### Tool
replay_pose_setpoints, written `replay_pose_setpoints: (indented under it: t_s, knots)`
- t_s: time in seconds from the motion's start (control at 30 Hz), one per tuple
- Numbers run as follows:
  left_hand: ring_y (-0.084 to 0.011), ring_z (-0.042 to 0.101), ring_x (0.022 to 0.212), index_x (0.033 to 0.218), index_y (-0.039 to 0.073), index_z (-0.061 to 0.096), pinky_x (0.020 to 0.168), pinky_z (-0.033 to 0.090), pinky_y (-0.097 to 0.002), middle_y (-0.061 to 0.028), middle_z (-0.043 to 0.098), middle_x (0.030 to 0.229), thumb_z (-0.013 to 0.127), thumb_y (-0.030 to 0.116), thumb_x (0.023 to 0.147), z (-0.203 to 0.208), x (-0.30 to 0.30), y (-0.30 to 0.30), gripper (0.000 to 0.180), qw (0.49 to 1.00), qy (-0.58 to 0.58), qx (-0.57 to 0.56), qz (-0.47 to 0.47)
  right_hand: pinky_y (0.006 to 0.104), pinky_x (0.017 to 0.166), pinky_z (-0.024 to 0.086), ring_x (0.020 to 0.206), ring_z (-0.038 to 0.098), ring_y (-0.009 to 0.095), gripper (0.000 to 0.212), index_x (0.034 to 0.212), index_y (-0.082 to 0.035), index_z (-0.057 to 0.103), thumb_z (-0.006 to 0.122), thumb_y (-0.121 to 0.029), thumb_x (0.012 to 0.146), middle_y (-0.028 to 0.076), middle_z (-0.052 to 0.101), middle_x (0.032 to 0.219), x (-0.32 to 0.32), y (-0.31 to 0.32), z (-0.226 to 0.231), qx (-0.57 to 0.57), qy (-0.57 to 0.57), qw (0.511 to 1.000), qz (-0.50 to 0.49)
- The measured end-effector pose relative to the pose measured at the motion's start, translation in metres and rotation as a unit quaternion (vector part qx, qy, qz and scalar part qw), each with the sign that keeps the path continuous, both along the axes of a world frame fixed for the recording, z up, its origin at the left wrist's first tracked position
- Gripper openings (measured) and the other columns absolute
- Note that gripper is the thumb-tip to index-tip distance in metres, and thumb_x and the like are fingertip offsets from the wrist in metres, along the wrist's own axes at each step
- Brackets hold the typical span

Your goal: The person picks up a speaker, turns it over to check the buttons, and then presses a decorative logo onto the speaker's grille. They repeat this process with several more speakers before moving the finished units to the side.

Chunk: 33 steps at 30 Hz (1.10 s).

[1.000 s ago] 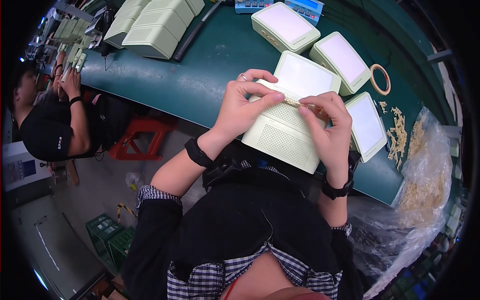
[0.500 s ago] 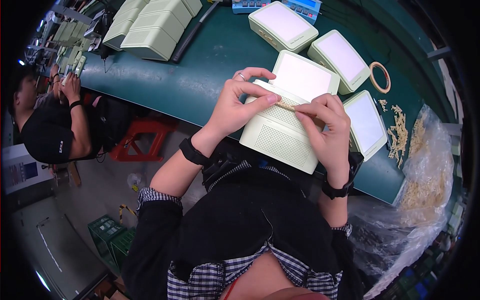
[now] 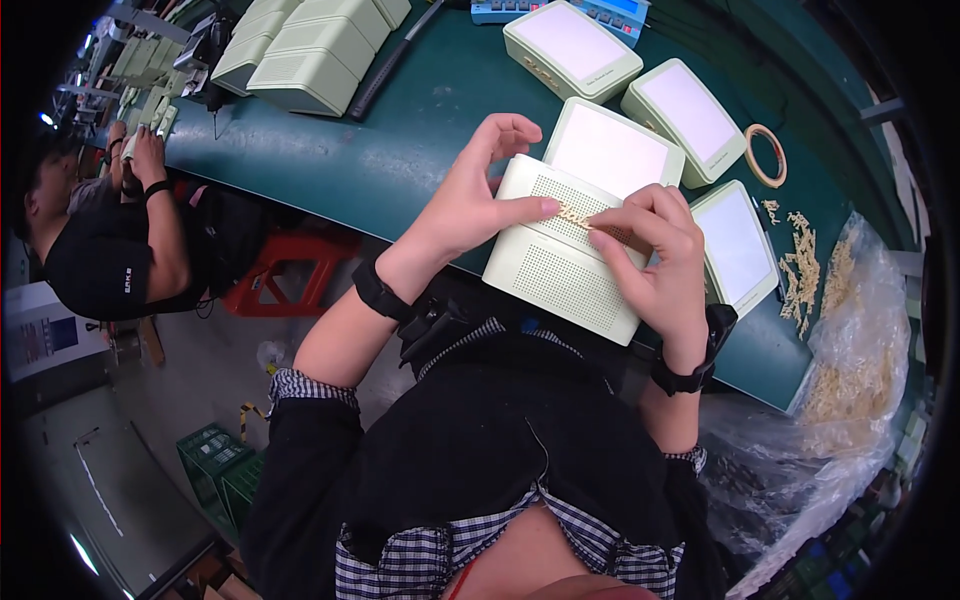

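A pale cream box with perforated faces (image 3: 555, 275) is tilted at the table's near edge in front of me. A thin gold script-like emblem (image 3: 574, 216) lies against its upper perforated face. My left hand (image 3: 455, 210) has its thumb stretched onto the emblem's left end, with the other fingers apart from it beyond the box's upper left edge. My right hand (image 3: 662, 250) pinches at the emblem's right end, thumb and forefinger close together on the face. Right behind the box is another cream unit with a white front panel (image 3: 615, 150).
More white-panelled cream units (image 3: 685, 122) stand at the back and right, near a tape roll (image 3: 765, 155). Loose gold emblems (image 3: 798, 270) lie beside a clear plastic bag (image 3: 850, 370). Cream boxes (image 3: 320, 55) and a hammer-like tool (image 3: 390, 70) lie far left. A co-worker (image 3: 110, 235) sits left.
My left fingers have let go of their pinch and spread apart, leaving the thumb on the emblem. The emblem now lies against the perforated face. My right hand stays at its right end.
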<state>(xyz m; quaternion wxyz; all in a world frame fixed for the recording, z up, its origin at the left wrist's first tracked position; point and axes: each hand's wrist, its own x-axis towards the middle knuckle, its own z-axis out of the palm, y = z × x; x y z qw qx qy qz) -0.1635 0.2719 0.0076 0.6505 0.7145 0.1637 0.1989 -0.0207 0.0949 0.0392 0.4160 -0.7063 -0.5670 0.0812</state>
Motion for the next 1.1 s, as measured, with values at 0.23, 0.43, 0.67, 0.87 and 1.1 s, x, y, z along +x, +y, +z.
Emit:
replay_pose_setpoints:
  t_s: [0.23,0.43,0.67,0.87,1.1]
  knots:
    - [-0.0244,0.047,0.123,0.146,0.007,0.030,0.102,0.042,-0.0361,-0.0171,0.043,0.137,0.082,0.010,0.072,0.021,0.014,0.009,0.090,0.980,0.122,-0.154,-0.043,0.0247,0.070,0.042,0.080,0.050,0.011,0.031,0.106,-0.005,0.067,0.077,-0.012,0.077,0.001,0.054,0.081,0.006,0.006,-0.007,-0.008,0.126,0.986,-0.105]
    - [-0.0265,0.048,0.122,0.144,0.007,0.032,0.100,0.045,-0.0343,-0.0208,0.040,0.139,0.083,0.014,0.075,0.031,0.016,0.010,0.086,0.983,0.160,-0.074,-0.052,0.0241,0.073,0.040,0.080,0.047,0.010,0.036,0.109,-0.005,0.061,0.078,-0.014,0.079,0.000,0.052,0.085,0.007,0.020,-0.018,-0.055,0.325,0.943,-0.057]
    - [-0.0298,0.050,0.122,0.145,0.005,0.031,0.100,0.045,-0.0359,-0.0242,0.043,0.136,0.085,0.023,0.074,0.020,0.014,0.008,0.091,0.985,0.154,-0.054,-0.047,0.0238,0.075,0.043,0.085,0.052,0.009,0.040,0.111,-0.006,0.054,0.077,-0.010,0.078,0.001,0.055,0.093,0.004,0.014,-0.015,-0.026,0.306,0.950,-0.057]
    - [-0.0330,0.048,0.126,0.148,0.004,0.025,0.102,0.043,-0.0380,-0.0263,0.040,0.140,0.088,0.032,0.069,0.031,0.016,0.004,0.105,0.966,0.250,-0.056,-0.048,0.0274,0.076,0.047,0.087,0.056,0.014,0.045,0.113,-0.007,0.050,0.078,-0.010,0.077,0.007,0.056,0.094,0.011,0.013,-0.020,-0.029,0.381,0.924,-0.016]
    - [-0.0355,0.041,0.133,0.151,0.005,0.019,0.105,0.041,-0.0402,-0.0288,0.031,0.147,0.089,0.033,0.069,0.037,0.012,0.007,0.111,0.967,0.239,0.059,-0.068,0.0251,0.079,0.046,0.091,0.055,0.012,0.050,0.121,-0.008,0.048,0.075,-0.010,0.079,0.004,0.055,0.096,0.007,0.015,-0.024,-0.014,0.304,0.952,-0.037]
